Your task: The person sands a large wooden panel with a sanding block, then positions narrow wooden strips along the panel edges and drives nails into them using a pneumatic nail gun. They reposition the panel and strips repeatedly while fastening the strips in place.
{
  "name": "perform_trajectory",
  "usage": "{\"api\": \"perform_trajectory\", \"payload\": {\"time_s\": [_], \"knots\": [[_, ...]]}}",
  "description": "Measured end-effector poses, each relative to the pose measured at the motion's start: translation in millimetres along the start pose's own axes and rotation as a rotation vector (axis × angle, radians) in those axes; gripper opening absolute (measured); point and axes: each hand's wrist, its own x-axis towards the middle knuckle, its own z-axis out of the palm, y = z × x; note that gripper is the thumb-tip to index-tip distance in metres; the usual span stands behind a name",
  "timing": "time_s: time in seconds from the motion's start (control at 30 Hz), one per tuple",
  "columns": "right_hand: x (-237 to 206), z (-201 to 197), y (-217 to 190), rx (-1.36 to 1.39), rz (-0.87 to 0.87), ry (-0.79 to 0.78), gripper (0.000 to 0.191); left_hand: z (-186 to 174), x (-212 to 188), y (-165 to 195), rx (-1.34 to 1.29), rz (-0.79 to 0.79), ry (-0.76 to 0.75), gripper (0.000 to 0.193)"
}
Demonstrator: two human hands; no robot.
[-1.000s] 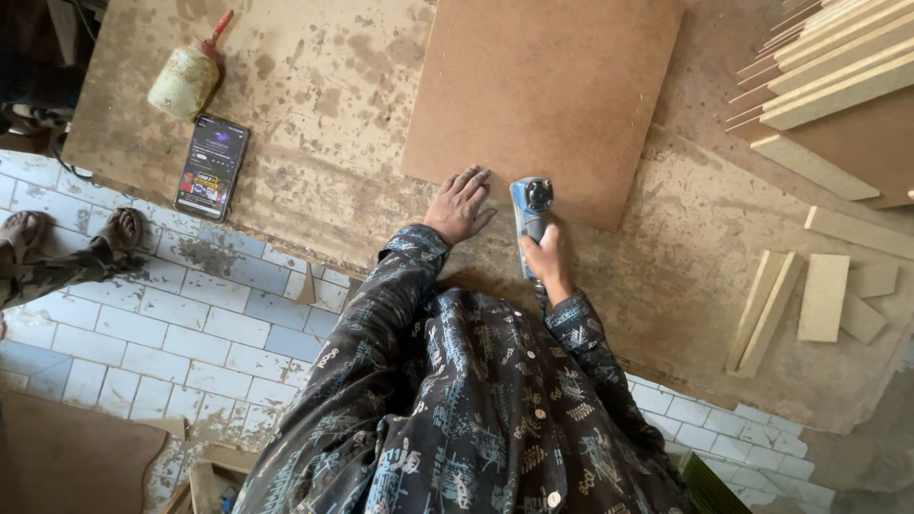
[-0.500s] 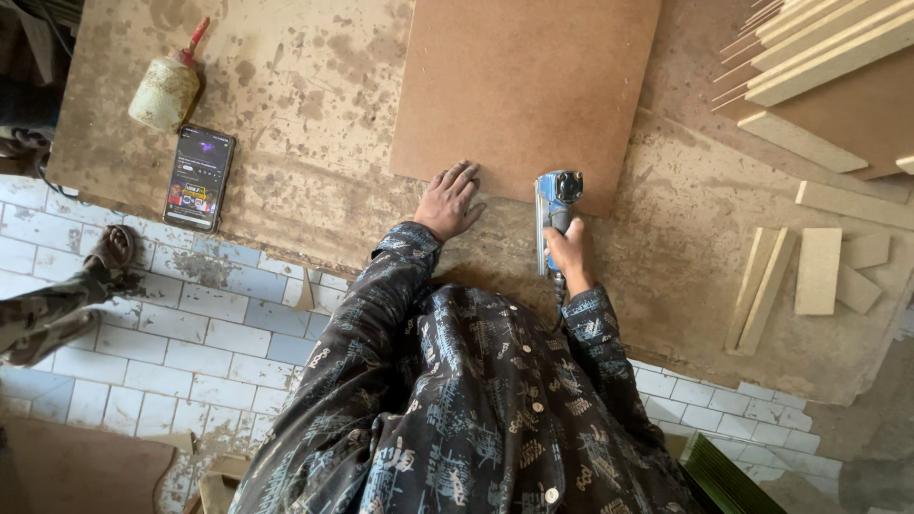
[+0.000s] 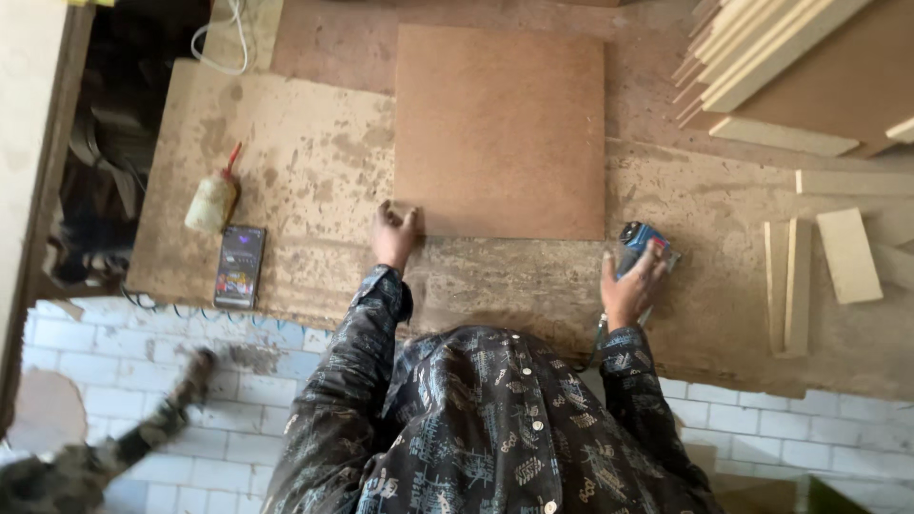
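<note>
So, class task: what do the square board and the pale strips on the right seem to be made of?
Square board: probably fibreboard; even brown, matt, grainless face. Pale strips: likely cut fibreboard or light wood; smooth cream faces, straight sawn edges.

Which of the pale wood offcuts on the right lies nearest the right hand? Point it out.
The long strip, leftmost of the three offcuts, is nearest the right hand. The wide block lies farthest out.
</note>
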Motion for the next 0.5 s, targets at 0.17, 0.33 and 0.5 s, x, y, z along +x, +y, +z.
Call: {"api": "perform_trajectory", "payload": {"time_s": [0.17, 0.33, 0.5], "knots": [[-11.6, 38.9, -55.0, 1.109, 0.801, -0.884, 0.051, -4.9, 32.3, 29.6, -0.491, -0.237, -0.362, 0.035], [4.6, 56.0, -100.8, 1.963, 0.811, -1.076, 0.049, -21.5, -33.1, 69.0, -0.632, -0.149, -0.365, 0.023], [18.7, 27.2, -93.7, 2.038, 0.919, -0.832, 0.032, -52.0, -106.5, 100.2, -0.542, -0.154, -0.259, 0.06]]}}
